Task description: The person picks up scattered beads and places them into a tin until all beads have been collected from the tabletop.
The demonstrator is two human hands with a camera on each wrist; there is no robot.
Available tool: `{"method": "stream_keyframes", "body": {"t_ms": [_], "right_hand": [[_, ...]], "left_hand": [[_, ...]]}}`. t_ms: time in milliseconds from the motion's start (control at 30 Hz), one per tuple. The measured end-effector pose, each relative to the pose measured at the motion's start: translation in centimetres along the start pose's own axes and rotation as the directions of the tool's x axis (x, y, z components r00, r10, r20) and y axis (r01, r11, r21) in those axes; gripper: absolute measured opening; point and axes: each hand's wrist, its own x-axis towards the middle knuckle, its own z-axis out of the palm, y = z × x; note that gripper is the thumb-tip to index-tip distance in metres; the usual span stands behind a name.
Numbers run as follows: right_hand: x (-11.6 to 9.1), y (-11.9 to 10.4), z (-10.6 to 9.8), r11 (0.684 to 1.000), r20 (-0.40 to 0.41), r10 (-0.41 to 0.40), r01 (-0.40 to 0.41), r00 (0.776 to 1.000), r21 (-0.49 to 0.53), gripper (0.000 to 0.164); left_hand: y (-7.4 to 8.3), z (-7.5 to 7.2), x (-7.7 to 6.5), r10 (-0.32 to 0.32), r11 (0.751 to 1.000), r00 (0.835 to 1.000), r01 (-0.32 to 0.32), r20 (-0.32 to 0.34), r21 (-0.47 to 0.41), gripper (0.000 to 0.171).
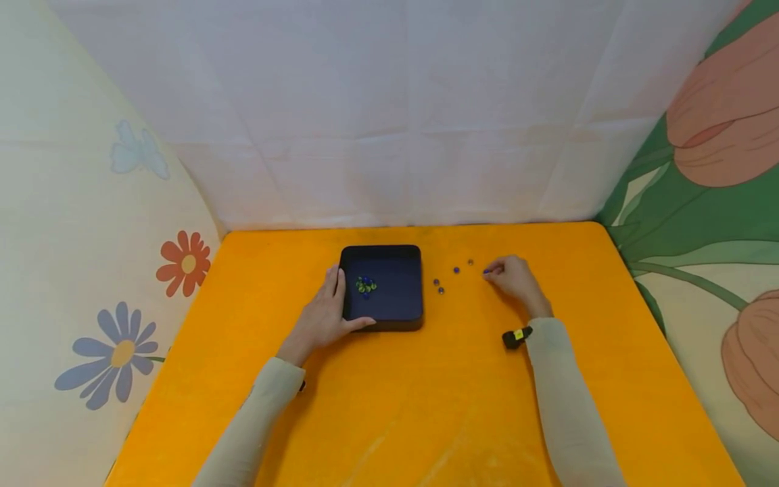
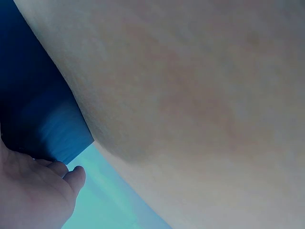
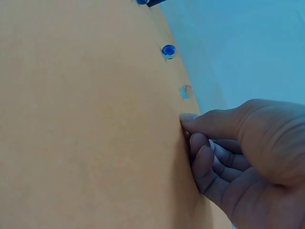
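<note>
White backdrop: the pale cloth [image 1: 389, 115] hangs beyond both your hands.
Printed side cloths: the left one [image 1: 67, 250], with red and blue flowers, stands out past your left hand; the right one [image 1: 700, 223], with large pink tulips, out past your right.
Table: the orange surface [image 1: 389, 406] lies beneath both your hands.
Sleeves: light ones, the left [image 1: 252, 419] and the right [image 1: 575, 406], cover your forearms up to the wrists.
Tray: the square black tray [image 1: 398, 291] sits between your hands, touching the left and well apart from the right.
Left hand: your left hand [image 1: 325, 314] is unclenched, its fingers along the tray's near side wall and its thumb stretched across the front wall.
Right hand: your right hand [image 1: 513, 277] pinches a blue marble [image 1: 487, 272] between thumb and finger.
Wrist device: a black piece [image 1: 516, 337] with a yellow label is at your right wrist.
Marble cluster: green and blue marbles [image 1: 366, 287] lie inside the tray, towards your left hand.
Loose marbles: four, blue [image 1: 456, 270] and clear [image 1: 470, 262] among them, rest between the tray and your right hand.
</note>
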Motion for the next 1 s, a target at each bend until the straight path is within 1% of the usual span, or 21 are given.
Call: {"method": "stream_keyframes", "body": {"t_ms": [367,700,1000], "right_hand": [[-0.1,0.0,-0.1,1.0,0.008,-0.004,0.004,1.0,-0.008,0.026],[-0.2,-0.5,-0.1,1.0,-0.006,-0.008,0.008,1.0,0.003,0.028],[-0.2,-1.3,0.0,0.999,-0.04,-0.05,0.05,0.998,0.008,0.027]], "left_hand": [[0.1,0.0,0.1,0.005,1.0,1.0,-0.005,-0.004,0.012,0.14],[0.1,-0.1,0.0,0.002,1.0,1.0,-0.002,-0.007,0.015,0.14],[0.1,-0.1,0.0,0.005,1.0,1.0,-0.005,-0.01,-0.001,0.139]]}}
